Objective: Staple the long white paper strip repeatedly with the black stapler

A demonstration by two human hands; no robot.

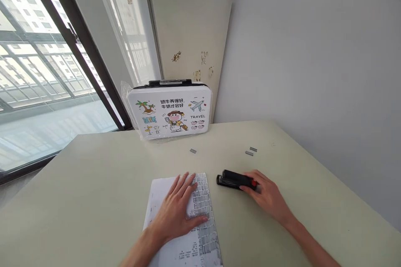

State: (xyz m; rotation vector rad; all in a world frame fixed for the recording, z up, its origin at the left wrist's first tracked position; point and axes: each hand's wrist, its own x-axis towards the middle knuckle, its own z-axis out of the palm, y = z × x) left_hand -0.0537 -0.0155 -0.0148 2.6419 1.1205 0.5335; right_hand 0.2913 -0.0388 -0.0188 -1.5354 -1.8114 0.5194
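A person's two bare hands work at a pale counter [94, 183]. The left hand [177, 217] lies palm down on printed paper [205, 235] at the near middle, its fingers loosely spread and gripping nothing; the flat pressure probably keeps the paper from sliding. Dense grey bands run down the paper's right side; whether it is one sheet or several, I cannot tell. Just beside it, to the right, is a black stapler [233, 179] with a red spot near its right end. The right hand [269, 196] has its fingers closed around that end, thumb on the near side, a grip that leaves the left end free and pointing towards the paper. Farther off lie small grey staple strips: one alone [193, 151] beyond the paper, and a pair [249, 153] to the right, apparently set within reach but away from the paper. At the far side, a white cartoon travel case [171, 110], partly in clear plastic, stands upright before a stained cabinet [191, 29], its handle on top.
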